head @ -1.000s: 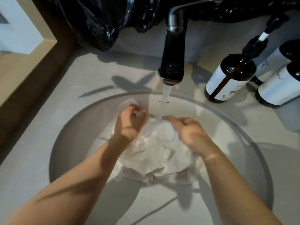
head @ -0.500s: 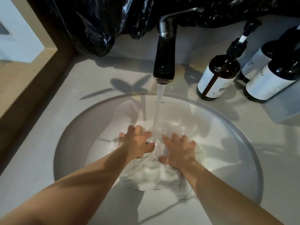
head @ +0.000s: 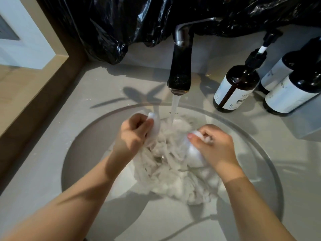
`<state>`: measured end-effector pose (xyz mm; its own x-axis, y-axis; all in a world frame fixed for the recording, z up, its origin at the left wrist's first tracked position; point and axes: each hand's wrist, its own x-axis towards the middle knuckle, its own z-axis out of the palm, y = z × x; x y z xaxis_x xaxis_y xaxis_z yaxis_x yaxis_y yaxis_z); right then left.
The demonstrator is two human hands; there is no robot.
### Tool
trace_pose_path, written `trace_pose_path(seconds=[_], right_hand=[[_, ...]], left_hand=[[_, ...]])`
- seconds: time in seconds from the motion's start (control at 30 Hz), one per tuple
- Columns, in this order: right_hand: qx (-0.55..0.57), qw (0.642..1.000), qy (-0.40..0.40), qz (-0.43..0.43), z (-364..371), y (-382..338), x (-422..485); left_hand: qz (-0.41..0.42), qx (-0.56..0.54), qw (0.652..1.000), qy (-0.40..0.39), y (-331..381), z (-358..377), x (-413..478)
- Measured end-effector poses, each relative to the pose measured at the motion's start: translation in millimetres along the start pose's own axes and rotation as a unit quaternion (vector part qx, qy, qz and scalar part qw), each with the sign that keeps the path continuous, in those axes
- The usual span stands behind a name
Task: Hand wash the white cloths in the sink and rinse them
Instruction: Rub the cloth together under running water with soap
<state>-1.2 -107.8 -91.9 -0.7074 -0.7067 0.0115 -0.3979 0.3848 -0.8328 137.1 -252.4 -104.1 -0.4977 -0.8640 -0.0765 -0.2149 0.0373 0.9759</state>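
Note:
A bunch of wet white cloths (head: 171, 164) hangs in folds over the round sink (head: 264, 153). My left hand (head: 133, 134) grips the bunch at its upper left edge, fingers curled round the fabric. My right hand (head: 214, 145) pinches and grips the right side of the bunch. Both hands hold the cloths raised under the stream of water (head: 174, 108) that runs from the dark faucet (head: 180, 66). The water lands on the cloths between my hands.
Three dark bottles with white labels stand on the counter at the right, the nearest a pump bottle (head: 234, 87). A black plastic bag (head: 112, 28) lies behind the faucet. A wooden frame (head: 40, 80) borders the grey counter (head: 52, 162) on the left.
Half a second ago both hands pressed flat on the cloths low in the basin. Now they have closed on the fabric and lifted it up under the running water.

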Motion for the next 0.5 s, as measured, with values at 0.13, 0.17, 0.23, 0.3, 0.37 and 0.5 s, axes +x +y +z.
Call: trace_pose_path(seconds=[0.13, 0.17, 0.23, 0.3, 0.37, 0.5], right_hand=[[-0.202, 0.974, -0.094, 0.025, 2, 6, -2], [-0.273, 0.951, -0.141, 0.041, 10, 10, -4], [-0.341, 0.916, -0.2, 0.065, 29, 18, -6], [-0.417, 0.879, -0.227, 0.049, 49, 28, -10], [-0.467, 0.85, -0.243, 0.026, 60, 38, -11], [-0.51, 0.826, -0.239, -0.003, 71, 44, -6]], left_hand=[[0.022, 0.364, 0.931, -0.009, -15, 1, 0], [0.025, 0.452, 0.89, -0.049, -26, 6, 1], [0.034, 0.535, 0.833, -0.137, -46, 18, -1], [0.075, 0.552, 0.817, -0.148, -65, 25, -6], [0.109, 0.542, 0.825, -0.116, -76, 26, -9], [0.12, 0.603, 0.787, -0.06, -87, 27, -4]])
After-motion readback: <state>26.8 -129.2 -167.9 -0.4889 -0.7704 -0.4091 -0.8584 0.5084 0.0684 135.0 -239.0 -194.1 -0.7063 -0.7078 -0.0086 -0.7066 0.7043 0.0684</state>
